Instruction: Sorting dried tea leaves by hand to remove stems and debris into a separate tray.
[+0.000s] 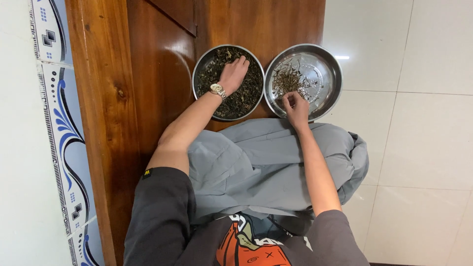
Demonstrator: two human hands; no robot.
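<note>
At twelve o'clock from the knees, two metal bowls are sitting side by side. The left hand is lying flat and spread on dark leaves in the left bowl. The right hand is pinching stems at the six o'clock edge of the right bowl.

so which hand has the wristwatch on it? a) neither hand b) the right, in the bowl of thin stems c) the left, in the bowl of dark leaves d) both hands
c: the watch sits on the wrist of the left hand, which rests palm down on the dark leaves; the right hand has a bare wrist.
</note>
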